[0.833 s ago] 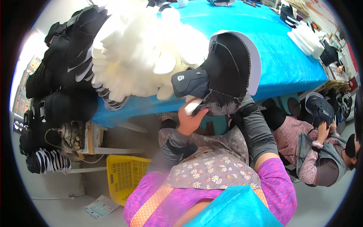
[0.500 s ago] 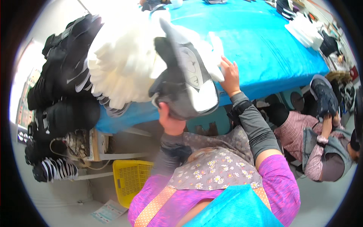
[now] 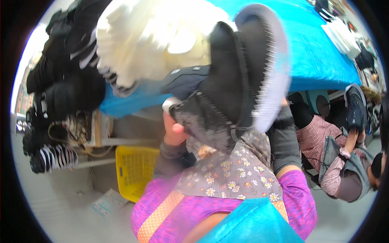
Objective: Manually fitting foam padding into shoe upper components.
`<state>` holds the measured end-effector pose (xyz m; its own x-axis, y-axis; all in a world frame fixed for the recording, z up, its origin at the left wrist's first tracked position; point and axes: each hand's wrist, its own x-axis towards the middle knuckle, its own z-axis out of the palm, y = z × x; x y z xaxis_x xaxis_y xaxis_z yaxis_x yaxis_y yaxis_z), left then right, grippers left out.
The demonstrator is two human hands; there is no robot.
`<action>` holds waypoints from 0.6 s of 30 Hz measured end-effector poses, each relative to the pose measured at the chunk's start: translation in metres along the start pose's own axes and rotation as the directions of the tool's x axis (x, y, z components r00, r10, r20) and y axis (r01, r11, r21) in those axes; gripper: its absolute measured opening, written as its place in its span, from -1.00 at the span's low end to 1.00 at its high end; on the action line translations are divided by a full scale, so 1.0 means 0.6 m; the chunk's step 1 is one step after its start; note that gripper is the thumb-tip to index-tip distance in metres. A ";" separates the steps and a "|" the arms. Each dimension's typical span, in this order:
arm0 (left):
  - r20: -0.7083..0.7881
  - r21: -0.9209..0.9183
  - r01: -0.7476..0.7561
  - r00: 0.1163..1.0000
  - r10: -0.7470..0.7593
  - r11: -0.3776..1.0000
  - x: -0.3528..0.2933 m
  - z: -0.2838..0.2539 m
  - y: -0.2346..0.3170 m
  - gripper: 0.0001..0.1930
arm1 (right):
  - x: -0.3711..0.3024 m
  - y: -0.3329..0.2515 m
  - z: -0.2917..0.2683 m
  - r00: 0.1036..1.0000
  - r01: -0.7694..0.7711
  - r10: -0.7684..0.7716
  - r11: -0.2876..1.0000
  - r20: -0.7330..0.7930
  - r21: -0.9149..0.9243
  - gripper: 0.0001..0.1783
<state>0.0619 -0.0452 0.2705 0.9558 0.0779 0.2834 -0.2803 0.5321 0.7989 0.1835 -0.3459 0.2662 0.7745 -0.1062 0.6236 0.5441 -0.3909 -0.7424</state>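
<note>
The left hand grips the black fabric, pale-rimmed shoe upper before the blue-covered tabletop; the right hand is mostly hidden, its fingers unreadable. Supporting both ends should steady it.

Mid-frame, the left hand grips a black shoe by its lower left end; the right hand is mostly hidden behind it. White pads crowd the upper left, beside the blue table. Lower left sits a yellow basket.
</note>
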 end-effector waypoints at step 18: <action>0.673 0.317 -0.207 0.737 -0.066 0.926 0.038 0.031 -0.027 -0.60 | -0.189 -0.154 -0.186 0.749 -0.663 0.650 0.734 0.128 0.151 -0.46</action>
<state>0.0868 -0.0676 0.2739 0.6630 -0.5450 0.5133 -0.4854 0.2091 0.8489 0.0094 -0.3996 0.2913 0.9752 -0.2162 -0.0471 -0.0655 -0.0786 -0.9948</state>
